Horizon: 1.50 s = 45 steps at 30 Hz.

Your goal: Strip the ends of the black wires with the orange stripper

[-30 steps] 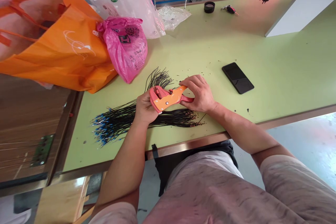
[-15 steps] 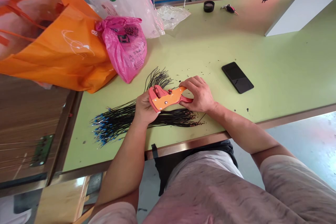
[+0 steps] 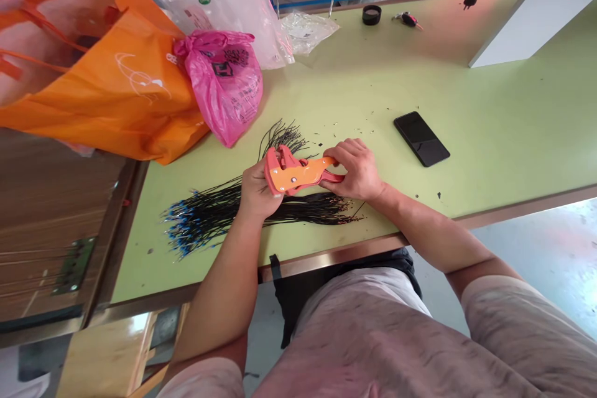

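My right hand (image 3: 357, 168) is wrapped round the handles of an orange and red wire stripper (image 3: 301, 175). The tool's red jaws point left, toward my left hand (image 3: 257, 191). That hand is closed right beside the jaws; its fingertips are behind the tool head, so what they grip is hidden. Below both hands lies a bundle of black wires (image 3: 303, 208), with blue and silvery ends at the left and coppery ends at the right. More thin black wire ends (image 3: 284, 135) fan out just beyond the stripper.
An orange bag (image 3: 140, 93) and a pink plastic bag (image 3: 228, 87) stand at the left back, near clear plastic bags (image 3: 233, 6). A black phone (image 3: 422, 138) lies to the right. Farther back are a black ring-shaped item (image 3: 371, 14) and keys (image 3: 408, 20). Small scraps dot the green table (image 3: 504, 118).
The stripper's head has tipped slightly, and its red jaws now show a wider gap at the top. Both hands have stayed nearly in place.
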Available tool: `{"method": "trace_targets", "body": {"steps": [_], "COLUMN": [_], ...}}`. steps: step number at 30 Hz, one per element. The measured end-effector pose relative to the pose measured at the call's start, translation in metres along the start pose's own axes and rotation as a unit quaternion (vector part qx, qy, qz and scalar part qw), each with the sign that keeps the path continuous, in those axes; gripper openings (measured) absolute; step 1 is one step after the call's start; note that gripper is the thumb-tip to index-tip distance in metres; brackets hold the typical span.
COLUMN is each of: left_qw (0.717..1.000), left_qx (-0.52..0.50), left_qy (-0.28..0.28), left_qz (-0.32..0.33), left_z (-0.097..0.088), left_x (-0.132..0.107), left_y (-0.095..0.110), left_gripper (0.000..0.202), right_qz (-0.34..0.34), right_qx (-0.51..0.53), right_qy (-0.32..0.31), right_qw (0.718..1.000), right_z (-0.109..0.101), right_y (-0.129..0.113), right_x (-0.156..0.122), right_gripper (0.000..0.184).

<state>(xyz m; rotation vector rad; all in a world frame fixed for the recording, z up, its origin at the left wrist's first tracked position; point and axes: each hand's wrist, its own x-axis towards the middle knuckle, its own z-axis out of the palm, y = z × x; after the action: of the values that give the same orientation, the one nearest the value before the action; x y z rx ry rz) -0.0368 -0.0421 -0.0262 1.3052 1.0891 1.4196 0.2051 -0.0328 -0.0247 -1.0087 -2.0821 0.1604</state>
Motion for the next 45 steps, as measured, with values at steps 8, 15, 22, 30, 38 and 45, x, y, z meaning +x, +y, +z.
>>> {"method": "trace_targets", "body": {"steps": [8,15,22,30,38,45], "left_qw": [0.999,0.999,0.999,0.998,0.998,0.996], "left_qx": [0.006,-0.015,-0.037,-0.057,-0.06,-0.072], "left_qy": [0.001,-0.027,-0.037,-0.024,-0.003,-0.018], "left_qz": [0.037,0.027,0.014,-0.005,0.026,0.042], "left_z": [0.0,0.004,0.005,0.0,0.005,0.007], "left_x": [-0.002,-0.003,-0.002,-0.001,-0.001,0.0], "left_y": [0.005,0.013,0.014,0.004,0.001,0.008], "left_gripper": [0.041,0.04,0.04,0.039,0.049,0.045], "right_qz": [-0.004,-0.005,-0.008,0.0,-0.006,-0.012], "right_qx": [0.023,0.027,0.027,0.026,0.012,-0.01], "right_qy": [0.005,-0.012,-0.004,-0.022,-0.008,-0.023], "right_qw": [1.0,1.0,1.0,0.999,1.0,1.0], "right_z": [0.001,0.003,0.003,0.002,0.002,0.004], "right_y": [0.002,0.001,0.0,0.001,0.002,0.003], "right_x": [0.001,0.0,0.0,0.0,-0.001,-0.001], "right_gripper": [0.051,0.053,0.051,0.054,0.05,0.053]}}
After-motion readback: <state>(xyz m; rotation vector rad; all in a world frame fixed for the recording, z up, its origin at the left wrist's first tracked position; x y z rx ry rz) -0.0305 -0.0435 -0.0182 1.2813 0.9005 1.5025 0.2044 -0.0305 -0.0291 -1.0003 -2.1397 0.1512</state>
